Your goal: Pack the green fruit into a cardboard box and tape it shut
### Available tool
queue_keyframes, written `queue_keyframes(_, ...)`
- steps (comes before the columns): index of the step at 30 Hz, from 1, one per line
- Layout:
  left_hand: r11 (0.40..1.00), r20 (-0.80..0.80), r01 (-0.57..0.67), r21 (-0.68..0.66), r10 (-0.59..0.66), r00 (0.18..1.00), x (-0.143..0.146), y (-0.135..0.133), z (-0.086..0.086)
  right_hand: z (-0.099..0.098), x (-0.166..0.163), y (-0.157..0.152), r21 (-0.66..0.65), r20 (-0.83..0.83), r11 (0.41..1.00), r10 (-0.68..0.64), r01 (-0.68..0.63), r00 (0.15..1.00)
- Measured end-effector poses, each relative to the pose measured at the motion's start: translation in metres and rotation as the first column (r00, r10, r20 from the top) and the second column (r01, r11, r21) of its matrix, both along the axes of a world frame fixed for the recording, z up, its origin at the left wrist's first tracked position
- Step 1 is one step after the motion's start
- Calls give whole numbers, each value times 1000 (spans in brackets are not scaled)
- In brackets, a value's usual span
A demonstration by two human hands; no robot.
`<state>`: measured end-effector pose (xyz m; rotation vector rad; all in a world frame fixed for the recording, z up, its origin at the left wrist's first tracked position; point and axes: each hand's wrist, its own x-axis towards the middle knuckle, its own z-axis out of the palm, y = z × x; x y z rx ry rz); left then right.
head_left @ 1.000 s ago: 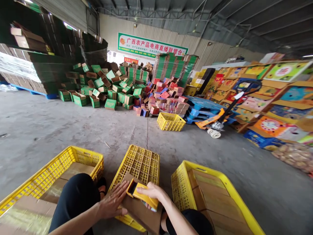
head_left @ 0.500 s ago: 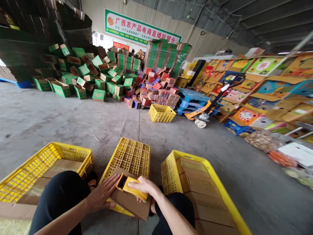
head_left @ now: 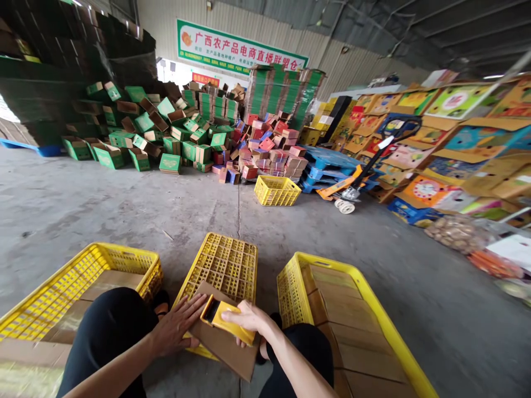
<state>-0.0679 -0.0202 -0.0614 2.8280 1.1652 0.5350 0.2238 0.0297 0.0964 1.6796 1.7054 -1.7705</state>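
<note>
A flat brown cardboard box (head_left: 226, 351) lies slantwise on an upturned yellow crate (head_left: 227, 262) between my knees, its near end jutting past the crate's edge. My left hand (head_left: 179, 325) rests flat on the box's left side, fingers stretched out and thumb apart. In my right hand (head_left: 245, 320) is a yellow tape dispenser (head_left: 219, 317), held from above with the thumb along its top. The dispenser sits on the box's upper face, its dark front opening toward my left fingertips. Any tape beneath it is hidden.
Flat cardboard boxes fill a yellow crate (head_left: 296, 293) at my right; more lie in the left crate (head_left: 136, 257). Further off are another yellow crate (head_left: 277, 191), a pallet jack (head_left: 348, 193), blue pallets (head_left: 327, 160) and heaped green cartons (head_left: 170, 162).
The view has shifted slightly. The near end of the cardboard box has dropped a little toward me. Both hands and the tape dispenser keep nearly the same places on it.
</note>
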Motion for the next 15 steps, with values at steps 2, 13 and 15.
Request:
queue_keyframes(2, 1000, -7, -6, 0, 6, 1000, 1, -1, -2, -1, 2, -1, -2, -8, 1000, -1, 1, 1000)
queue_keyframes(13, 999, -50, -38, -27, 37, 998, 1, -1, -12, 5, 19, -10, 30, 12, 999, -26, 26, 1000)
queue_keyframes(15, 997, -65, -46, -58, 42, 997, -1, -1, -9, 7, 29, -14, 48, -9, 995, -90, 91, 996)
